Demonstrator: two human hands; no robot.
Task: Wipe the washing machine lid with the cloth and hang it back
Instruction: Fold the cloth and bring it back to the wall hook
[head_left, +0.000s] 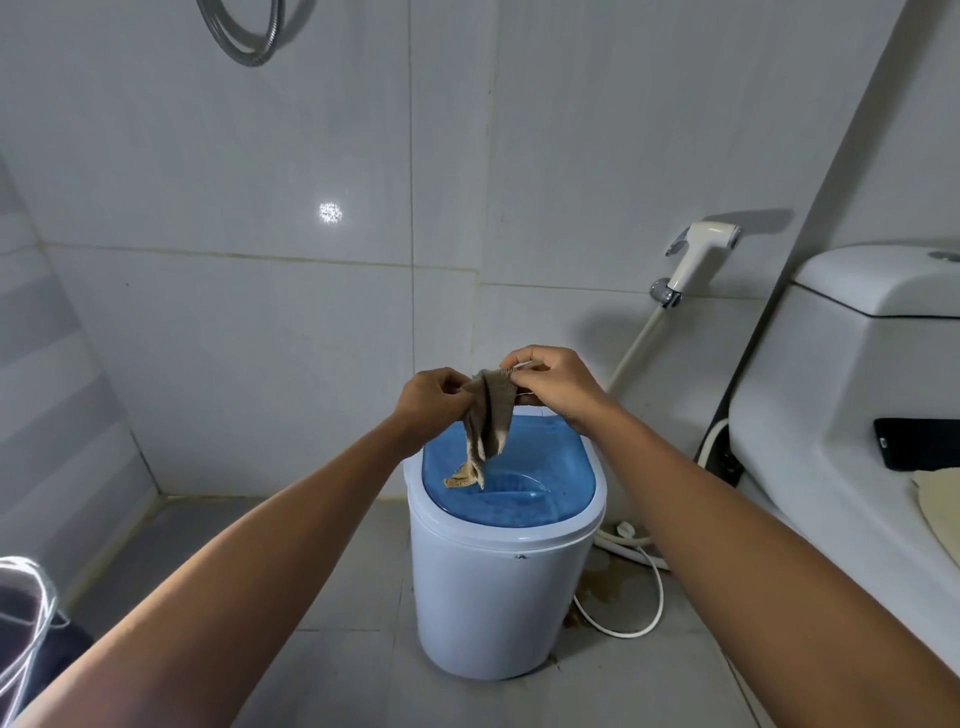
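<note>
A small white washing machine (498, 592) stands on the floor in the middle, with a translucent blue lid (540, 478) shut on top. Above the lid I hold a beige-brown cloth (485, 415) by its upper edge. My left hand (434, 397) pinches its left corner and my right hand (550, 382) pinches its right corner. The cloth hangs down bunched, and its frayed lower tip (460, 480) rests on or just above the lid's left side.
A white toilet cistern (852, 353) and seat fill the right side, with a dark phone (914, 444) on the seat. A bidet sprayer (698, 254) hangs on the tiled wall behind. A white hose (644, 561) trails on the floor to the machine's right. A metal shower hose (244, 36) loops at the top left.
</note>
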